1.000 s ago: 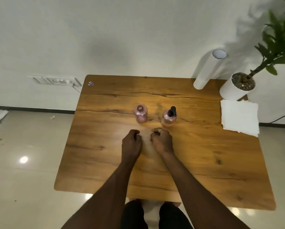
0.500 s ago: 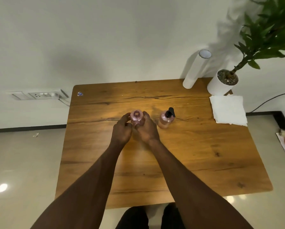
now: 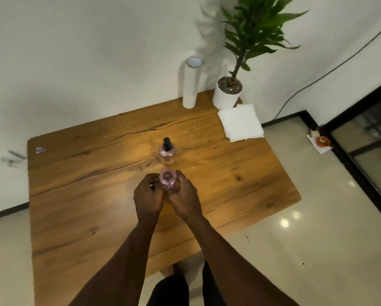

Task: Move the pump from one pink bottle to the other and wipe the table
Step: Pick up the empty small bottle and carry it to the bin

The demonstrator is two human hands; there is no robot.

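Observation:
Two small pink bottles stand on the wooden table [image 3: 79,217]. The open pink bottle [image 3: 168,180], with no cap and a bare round neck, sits between my hands. My left hand [image 3: 148,198] wraps its left side and my right hand [image 3: 185,197] wraps its right side, fingers curled against the glass. Just beyond it stands the second pink bottle [image 3: 167,154], upright, with the black pump [image 3: 167,143] on top. Neither hand touches that bottle.
A stack of white paper napkins [image 3: 240,122] lies at the table's far right corner. Behind it are a white paper towel roll [image 3: 191,85] and a potted plant [image 3: 228,93]. A small sticker [image 3: 40,149] marks the far left corner.
My hands went from closed fists on the table to gripping the open bottle. The camera swung, so the table now looks rotated and the pump bottle lies behind the open one.

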